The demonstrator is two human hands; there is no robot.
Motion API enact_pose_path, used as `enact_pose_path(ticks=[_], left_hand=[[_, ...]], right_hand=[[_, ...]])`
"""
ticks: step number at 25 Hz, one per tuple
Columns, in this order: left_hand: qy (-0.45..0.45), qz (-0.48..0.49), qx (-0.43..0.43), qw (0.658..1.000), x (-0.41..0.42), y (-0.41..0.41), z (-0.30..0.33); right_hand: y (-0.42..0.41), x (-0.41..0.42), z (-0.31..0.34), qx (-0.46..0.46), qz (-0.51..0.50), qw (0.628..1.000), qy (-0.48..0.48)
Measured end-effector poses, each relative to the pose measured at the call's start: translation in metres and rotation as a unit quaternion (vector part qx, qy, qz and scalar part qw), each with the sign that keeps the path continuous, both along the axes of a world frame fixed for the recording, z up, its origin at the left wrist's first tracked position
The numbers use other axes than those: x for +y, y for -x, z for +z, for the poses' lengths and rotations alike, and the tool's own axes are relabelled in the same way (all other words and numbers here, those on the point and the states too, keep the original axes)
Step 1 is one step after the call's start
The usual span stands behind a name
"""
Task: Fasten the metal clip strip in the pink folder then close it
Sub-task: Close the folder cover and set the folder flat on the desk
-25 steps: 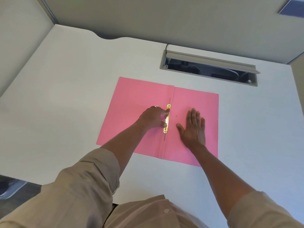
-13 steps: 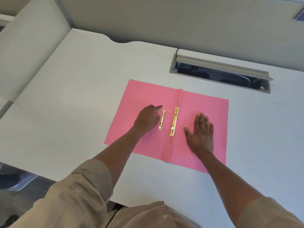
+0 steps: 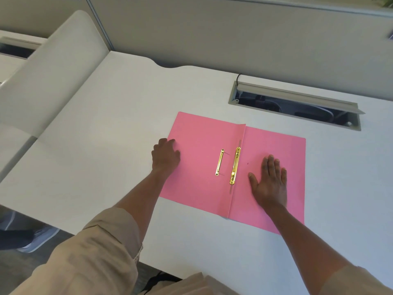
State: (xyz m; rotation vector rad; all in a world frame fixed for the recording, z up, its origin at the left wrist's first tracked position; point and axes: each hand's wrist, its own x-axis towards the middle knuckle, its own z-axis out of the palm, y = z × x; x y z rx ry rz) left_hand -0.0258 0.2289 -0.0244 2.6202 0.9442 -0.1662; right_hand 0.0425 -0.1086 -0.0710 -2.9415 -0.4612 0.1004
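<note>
Near the middle of the white desk point(image 3: 106, 128), toward its near edge, the pink folder point(image 3: 202, 141) lies open and flat, its two covers spread either side of the centre fold. A gold clip point(image 3: 234, 166) sits along the fold, just right of it, running from far to near. A second, thinner gold strip point(image 3: 219, 162) lies loose on the left cover, just beside the clip and roughly parallel to it, not touching it. The left hand point(image 3: 167, 156) rests at the left edge of the folder, fingers loosely curled with the tips on the pink cover; whether they grip the edge or only rest on it is hard to tell from this angle. It pinches nothing visible. The right hand point(image 3: 269, 184) lies palm down on the right cover, fingers spread and pointing away from the person, pressing the cover flat, well right of the clip. A small dark dot shows on the right cover between clip and hand. At the desk's far right edge an open cable tray point(image 3: 297, 96) is set into the surface.
</note>
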Motion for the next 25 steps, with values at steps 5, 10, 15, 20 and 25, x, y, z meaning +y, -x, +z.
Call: enact_pose_path(ticks=[5,10,15,20,25], left_hand=[[0.104,0.143,-0.047,0.983,0.014,-0.019,0.011],[0.179,0.213,-0.052,0.959,0.029,-0.023,0.021],[0.181,0.236,-0.065,0.952,0.019,-0.017,0.032],[0.163,0.155,-0.131,0.965,0.015,-0.010,0.058],[0.141,0.083,-0.163,0.973,0.008,0.005,0.076]], right_hand=[[0.000,0.000,0.000,0.003,-0.005,1.000,0.002],[-0.001,-0.002,-0.002,0.002,-0.009,1.000,0.001],[0.002,-0.007,-0.001,0.000,-0.008,1.000,0.000],[0.001,0.002,0.004,0.007,-0.010,1.000,-0.003],[0.002,0.000,0.004,0.010,-0.005,1.000,-0.003]])
